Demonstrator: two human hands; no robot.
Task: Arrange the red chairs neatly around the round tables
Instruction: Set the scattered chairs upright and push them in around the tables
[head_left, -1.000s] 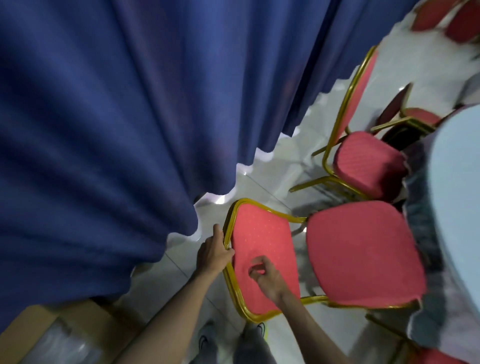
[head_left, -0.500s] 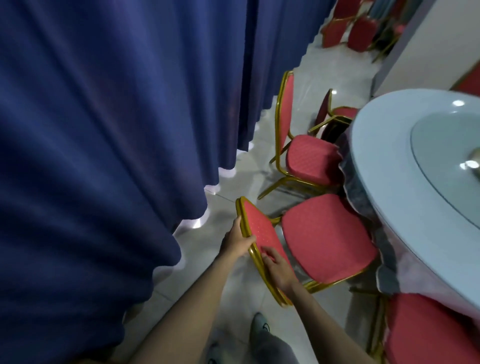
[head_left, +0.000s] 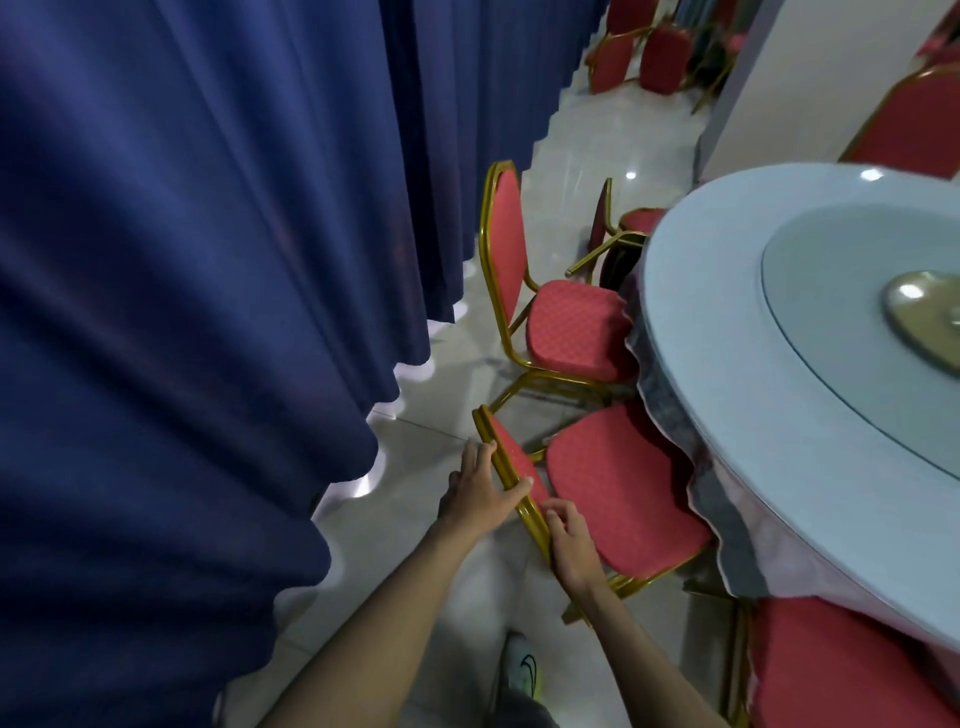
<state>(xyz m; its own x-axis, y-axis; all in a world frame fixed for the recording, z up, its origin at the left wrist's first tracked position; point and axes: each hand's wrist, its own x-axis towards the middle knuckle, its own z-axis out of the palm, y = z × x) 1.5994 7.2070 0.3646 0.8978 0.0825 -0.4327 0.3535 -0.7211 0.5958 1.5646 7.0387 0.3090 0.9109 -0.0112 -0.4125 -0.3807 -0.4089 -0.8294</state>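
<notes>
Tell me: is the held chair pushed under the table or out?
Partly under: the chair has its seat's far edge hidden by the tablecloth.

Legible text, labels, numbers, signs: none.

Item 1: shoe (head_left: 523, 670), white and yellow-green, lower centre of the frame. It carries one dark curved stroke on its side. The stroke is too small and blurred to tell whether it is a brand mark.

Item 2: red chair (head_left: 618, 493), centre of the frame. The upholstery has a fine repeating dot weave and no characters.
</notes>
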